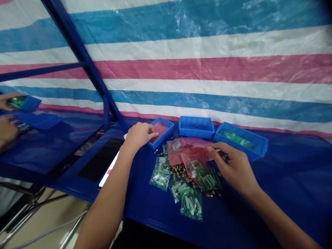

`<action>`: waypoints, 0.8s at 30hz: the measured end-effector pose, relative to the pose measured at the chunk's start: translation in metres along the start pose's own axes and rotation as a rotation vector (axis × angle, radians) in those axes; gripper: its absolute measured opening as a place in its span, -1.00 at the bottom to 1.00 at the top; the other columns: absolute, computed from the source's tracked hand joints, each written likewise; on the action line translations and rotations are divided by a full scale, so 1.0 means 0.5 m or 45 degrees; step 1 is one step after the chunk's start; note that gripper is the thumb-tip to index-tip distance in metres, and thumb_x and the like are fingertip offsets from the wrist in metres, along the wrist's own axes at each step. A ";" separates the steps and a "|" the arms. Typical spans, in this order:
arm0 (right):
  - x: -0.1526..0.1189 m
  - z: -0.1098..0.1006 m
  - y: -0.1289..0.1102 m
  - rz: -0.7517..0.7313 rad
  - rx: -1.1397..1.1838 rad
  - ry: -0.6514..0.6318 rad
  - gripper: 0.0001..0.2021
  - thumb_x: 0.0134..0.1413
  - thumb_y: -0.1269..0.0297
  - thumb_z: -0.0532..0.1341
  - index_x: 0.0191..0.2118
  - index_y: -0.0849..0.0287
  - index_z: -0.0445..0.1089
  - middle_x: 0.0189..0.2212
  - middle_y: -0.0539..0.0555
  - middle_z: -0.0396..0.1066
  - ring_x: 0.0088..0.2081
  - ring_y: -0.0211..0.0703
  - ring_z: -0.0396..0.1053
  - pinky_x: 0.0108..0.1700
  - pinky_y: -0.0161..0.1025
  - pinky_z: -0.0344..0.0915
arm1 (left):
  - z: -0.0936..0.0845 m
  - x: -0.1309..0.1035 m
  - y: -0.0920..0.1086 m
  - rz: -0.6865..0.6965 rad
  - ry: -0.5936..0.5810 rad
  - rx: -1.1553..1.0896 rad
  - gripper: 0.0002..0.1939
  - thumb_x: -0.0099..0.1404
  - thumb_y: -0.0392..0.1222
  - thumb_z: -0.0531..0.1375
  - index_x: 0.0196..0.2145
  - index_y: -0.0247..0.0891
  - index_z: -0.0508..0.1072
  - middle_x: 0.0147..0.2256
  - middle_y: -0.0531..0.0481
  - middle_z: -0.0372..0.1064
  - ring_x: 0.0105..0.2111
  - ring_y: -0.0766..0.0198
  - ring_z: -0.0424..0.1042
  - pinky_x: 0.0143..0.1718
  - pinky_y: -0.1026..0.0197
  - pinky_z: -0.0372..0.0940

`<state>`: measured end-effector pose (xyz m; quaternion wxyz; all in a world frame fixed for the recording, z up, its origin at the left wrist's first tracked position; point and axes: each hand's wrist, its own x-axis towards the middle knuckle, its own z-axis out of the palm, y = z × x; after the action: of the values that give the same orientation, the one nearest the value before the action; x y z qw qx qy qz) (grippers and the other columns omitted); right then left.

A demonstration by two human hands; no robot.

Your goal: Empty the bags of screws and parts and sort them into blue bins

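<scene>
My left hand (140, 134) reaches over the near edge of a small blue bin (169, 130), fingers bent and thumb against the pink plastic sheets or bags (159, 130) inside. Whatever lies between its fingers is hidden. My right hand (234, 166) pinches the edge of a pink plastic bag (197, 154) between thumb and finger. That bag lies over a heap of small brass-coloured screws (181, 171) and clear green bags (192, 204) filled with white pieces. Another pink bag (175, 155), with small parts in it, rests beside it.
Behind the heap stand a middle blue bin (196, 131), with a small piece inside, and a right blue bin (259, 141) holding green bags. A dark flat panel (102, 159) and a phone (107, 176) lie left. Another person's hands (7, 129) handle blue bins at the far left.
</scene>
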<state>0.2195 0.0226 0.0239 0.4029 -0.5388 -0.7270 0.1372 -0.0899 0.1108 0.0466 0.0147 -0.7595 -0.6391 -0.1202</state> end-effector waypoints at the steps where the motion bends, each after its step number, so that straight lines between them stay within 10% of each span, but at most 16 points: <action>1: 0.000 -0.001 -0.001 -0.003 0.000 -0.006 -0.76 0.23 0.11 0.13 -0.25 0.10 0.48 -0.38 0.05 0.50 -0.40 -0.12 0.41 -0.39 -0.22 0.24 | 0.001 0.000 0.000 -0.002 0.013 -0.016 -0.70 0.18 0.11 0.24 -0.43 -0.18 0.54 -0.45 -0.07 0.50 -0.43 0.16 0.43 -0.46 0.22 0.13; 16: 0.005 0.011 0.011 -0.105 -0.106 -0.086 -0.83 0.23 0.20 0.15 -0.12 0.04 0.43 -0.20 0.08 0.43 -0.16 -0.03 0.37 -0.13 -0.12 0.31 | 0.018 0.005 0.012 0.132 -0.076 -0.069 -0.83 0.25 -0.09 0.19 -0.27 -0.13 0.56 -0.33 -0.05 0.50 -0.33 0.14 0.45 -0.33 0.20 0.23; 24: 0.005 0.012 0.025 -0.154 -0.361 -0.133 -0.81 0.12 0.10 0.26 -0.31 0.11 0.38 -0.32 0.11 0.38 -0.21 0.05 0.30 -0.16 -0.05 0.27 | 0.007 -0.023 0.107 0.164 0.438 -0.011 -0.66 0.41 -0.04 0.00 -0.26 -0.23 0.50 -0.31 -0.11 0.43 -0.20 0.10 0.38 -0.23 0.17 0.22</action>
<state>0.2231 0.0307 0.0133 0.2919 -0.5377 -0.7901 0.0364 -0.0391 0.0905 0.0480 0.1281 -0.7672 -0.5767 -0.2500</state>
